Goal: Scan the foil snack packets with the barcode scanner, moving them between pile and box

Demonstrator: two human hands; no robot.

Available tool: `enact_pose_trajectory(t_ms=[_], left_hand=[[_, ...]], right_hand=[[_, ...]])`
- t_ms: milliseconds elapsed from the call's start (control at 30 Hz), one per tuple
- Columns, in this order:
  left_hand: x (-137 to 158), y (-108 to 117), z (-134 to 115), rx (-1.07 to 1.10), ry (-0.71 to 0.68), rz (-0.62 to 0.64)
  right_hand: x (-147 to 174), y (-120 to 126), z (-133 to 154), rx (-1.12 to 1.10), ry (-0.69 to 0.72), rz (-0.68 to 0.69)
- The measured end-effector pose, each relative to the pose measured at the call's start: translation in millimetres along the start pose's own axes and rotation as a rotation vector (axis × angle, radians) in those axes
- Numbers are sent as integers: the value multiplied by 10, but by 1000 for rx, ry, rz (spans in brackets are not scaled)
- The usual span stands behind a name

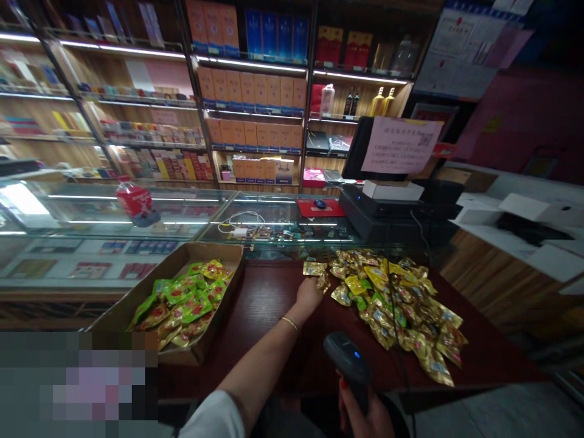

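Note:
My left hand (pixel 309 293) is stretched forward over the dark red tabletop, its fingers closed on a small gold snack packet (pixel 323 283). Another gold packet (pixel 314 268) lies flat just beyond the fingertips. To the right of this hand spreads a pile of gold, yellow and green snack packets (pixel 401 304). My right hand (pixel 365 413) is wrapped round the handle of a black barcode scanner (pixel 349 356), low at the front edge. A blue light glows on the scanner's head. On the left, green and gold packets (pixel 187 295) lie inside an open cardboard box (pixel 201 353).
Behind the tabletop runs a glass display counter (pixel 191 210) with a red-labelled bottle (pixel 134 201), white cable (pixel 241 226) and mouse (pixel 320 204). A monitor with a paper notice (pixel 401 145) stands at back right. A black cord (pixel 393 310) hangs across the packet pile.

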State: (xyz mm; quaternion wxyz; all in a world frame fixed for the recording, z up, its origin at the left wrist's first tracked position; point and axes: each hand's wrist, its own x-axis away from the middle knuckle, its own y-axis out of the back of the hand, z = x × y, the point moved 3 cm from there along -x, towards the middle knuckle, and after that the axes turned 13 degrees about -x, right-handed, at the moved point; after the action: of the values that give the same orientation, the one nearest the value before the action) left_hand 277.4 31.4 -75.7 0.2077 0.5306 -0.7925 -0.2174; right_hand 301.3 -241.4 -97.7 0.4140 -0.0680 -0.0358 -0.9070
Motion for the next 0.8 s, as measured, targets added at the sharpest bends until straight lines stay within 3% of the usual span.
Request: enact_pose_trajectory(t_ms=[100,267,333,500,800], left_hand=[[234,224,303,156,50,55],[789,658,806,819,111,71],[928,775,925,972,134,30],[999,846,976,1085,136,-45],[938,778,1022,1106,78,-11]], right_hand=[[-5,-53,-16,-32,-18,28],[41,-290,46,-36,-7,119],[74,-401,77,-26,4,164],[112,-570,83,-57,2,254],[72,-506,-4,-15,-26,235]])
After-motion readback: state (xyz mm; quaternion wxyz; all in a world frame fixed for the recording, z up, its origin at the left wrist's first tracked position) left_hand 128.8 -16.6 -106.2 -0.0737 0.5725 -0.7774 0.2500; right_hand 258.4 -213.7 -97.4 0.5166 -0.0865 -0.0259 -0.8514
